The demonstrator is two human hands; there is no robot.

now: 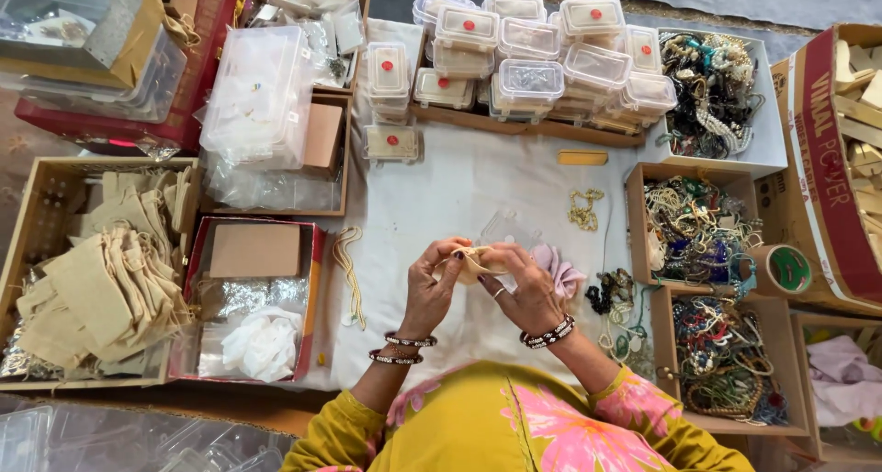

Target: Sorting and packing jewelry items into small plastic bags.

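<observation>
Nearest the camera, the yellow floral sleeves lead up to the two hands, which meet over the white cloth spread on the floor. The left hand and the right hand each pinch one side of a small beige drawstring pouch, so the pouch sits right between the two grips, its mouth up and partly hidden by the fingers. The step in hand looks like opening or closing the pouch's mouth; the next move would call for one grip to keep the fabric taut while the other works the string or an item. A pink cloth lies just right of the right grip. Left of the left grip and well apart, a box of matching beige pouches waits. Beyond the grips lies a small gold chain.
</observation>
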